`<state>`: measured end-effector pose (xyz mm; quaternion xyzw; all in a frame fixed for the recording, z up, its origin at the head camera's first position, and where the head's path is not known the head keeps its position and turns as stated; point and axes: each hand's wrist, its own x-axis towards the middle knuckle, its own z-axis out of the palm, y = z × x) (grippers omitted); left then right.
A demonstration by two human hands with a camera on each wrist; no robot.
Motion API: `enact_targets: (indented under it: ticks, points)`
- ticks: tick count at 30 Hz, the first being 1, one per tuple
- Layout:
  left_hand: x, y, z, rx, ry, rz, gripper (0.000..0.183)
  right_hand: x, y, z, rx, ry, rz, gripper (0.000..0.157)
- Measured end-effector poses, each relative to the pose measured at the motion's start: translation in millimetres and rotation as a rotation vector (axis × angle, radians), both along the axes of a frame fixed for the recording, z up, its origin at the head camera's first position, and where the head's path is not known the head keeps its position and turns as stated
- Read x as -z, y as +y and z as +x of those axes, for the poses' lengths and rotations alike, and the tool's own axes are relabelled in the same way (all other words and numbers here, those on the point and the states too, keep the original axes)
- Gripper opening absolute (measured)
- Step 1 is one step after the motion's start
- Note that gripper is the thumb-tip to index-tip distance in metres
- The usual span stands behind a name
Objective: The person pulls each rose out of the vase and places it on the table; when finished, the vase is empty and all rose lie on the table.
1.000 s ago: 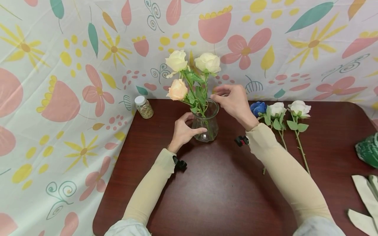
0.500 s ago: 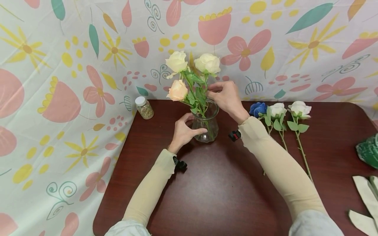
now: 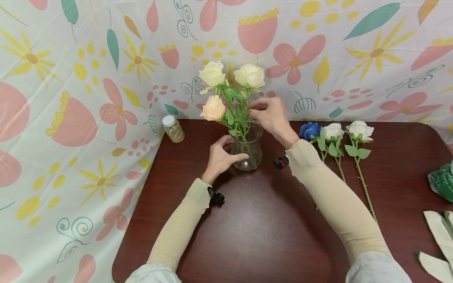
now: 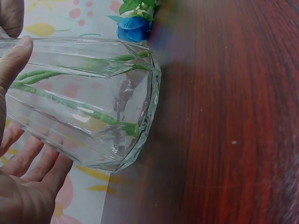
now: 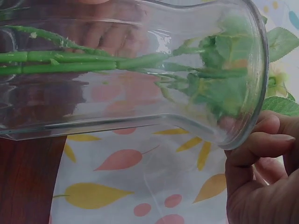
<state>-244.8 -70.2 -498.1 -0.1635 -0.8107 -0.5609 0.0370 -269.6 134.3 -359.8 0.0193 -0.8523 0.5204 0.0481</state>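
The brown table (image 3: pixel 247 224) fills the lower frame. At centre, the person's left hand (image 3: pixel 221 158) grips a glass vase (image 3: pixel 254 157) standing upright. The right hand (image 3: pixel 271 116) is bent beside the stems at its rim; whether it pinches one cannot be told. The vase holds two cream roses (image 3: pixel 249 76) and one peach rose (image 3: pixel 213 108), before a patterned cloth (image 3: pixel 226 23).

Roses (image 3: pixel 249 76) in vase (image 3: pixel 254 154), jar (image 3: pixel 174 130) left, loose flowers (image 3: pixel 333 133) right.
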Motion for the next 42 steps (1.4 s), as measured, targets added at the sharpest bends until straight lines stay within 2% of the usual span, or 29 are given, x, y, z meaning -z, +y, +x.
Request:
enact_targets:
  ticks: [5,15,24,37,42]
  points:
    - [-0.4,0,0.3,-0.003,-0.001,-0.003,0.066,0.4,1,1.5,0.003,-0.001,-0.08,0.018]
    - [-1.0,0,-0.2,-0.008,-0.003,-0.009,0.067,-5.8,5,7.6,0.033,0.045,-0.131,0.019]
    - [-2.0,-1,1.2,-0.002,-0.002,-0.011,0.069,-12.6,9,13.2,0.069,0.128,-0.203,0.018]
    - [0.9,-1,0.7,0.003,0.008,-0.007,0.067,-28.7,19,22.4,0.113,0.19,-0.292,0.015]
    - [2.1,-1,-0.3,0.007,0.012,0.001,0.067,-34.8,24,24.5,0.125,0.231,-0.361,0.01]
